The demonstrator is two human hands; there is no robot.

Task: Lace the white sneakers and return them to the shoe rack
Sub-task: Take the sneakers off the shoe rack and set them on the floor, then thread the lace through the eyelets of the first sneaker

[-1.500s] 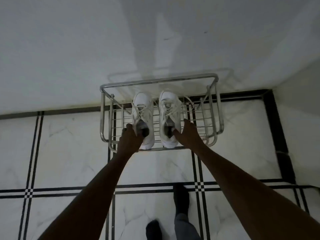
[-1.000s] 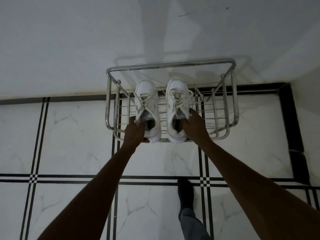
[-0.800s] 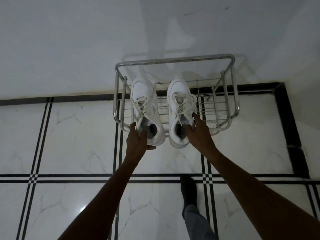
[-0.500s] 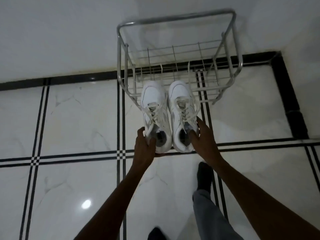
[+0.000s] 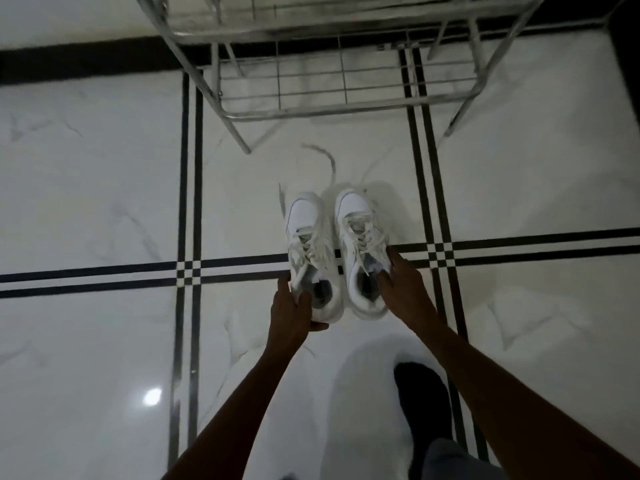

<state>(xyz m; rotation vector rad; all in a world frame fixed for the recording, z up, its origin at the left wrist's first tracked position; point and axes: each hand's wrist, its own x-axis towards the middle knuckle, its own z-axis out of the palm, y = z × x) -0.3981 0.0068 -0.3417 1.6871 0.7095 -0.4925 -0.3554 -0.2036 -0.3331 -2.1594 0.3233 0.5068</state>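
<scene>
Two white sneakers are held side by side over the marble floor, toes pointing away from me. My left hand [image 5: 292,306] grips the heel collar of the left sneaker [image 5: 310,251]. My right hand [image 5: 403,289] grips the collar of the right sneaker [image 5: 360,244]. Their laces hang loose and swing in front of the toes. The metal wire shoe rack [image 5: 311,112] stands at the top of the view, past the sneakers, with nothing on its visible shelf.
The floor [image 5: 86,202] is white marble tile with black double lines. A dark skirting strip [image 5: 86,60] runs along the wall behind the rack. My foot in a dark sock [image 5: 422,400] stands at the bottom right.
Both hands have lifted the sneakers off the rack shelf and drawn them back toward me, away from the rack. The view has tilted down toward the floor.
</scene>
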